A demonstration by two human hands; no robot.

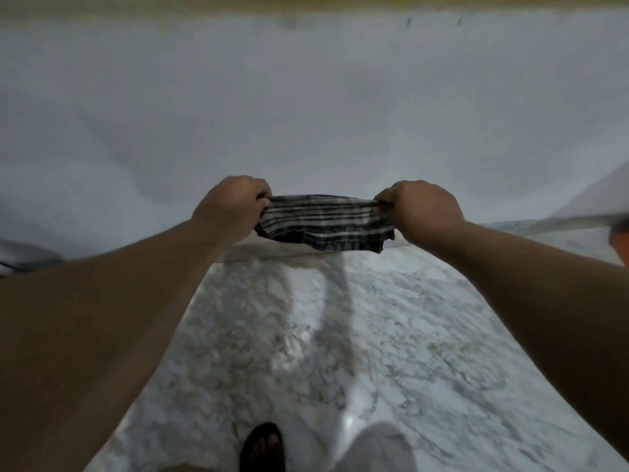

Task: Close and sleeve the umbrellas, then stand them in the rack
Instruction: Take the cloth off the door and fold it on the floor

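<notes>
Sleeve (323, 222): striped cloth, stretched in the air between both hands, above the floor (391, 352).
Left hand (235, 202): grip clenched on its left end.
Right hand (417, 207): grip clenched on its right end.
Progress: early, I judge; no umbrella or rack in view.

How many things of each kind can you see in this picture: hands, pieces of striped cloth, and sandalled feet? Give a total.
Hands: 2, the left hand and the right hand, each gripping one end of the cloth
Striped cloth: 1
Sandalled foot: 1
Total: 4
</notes>
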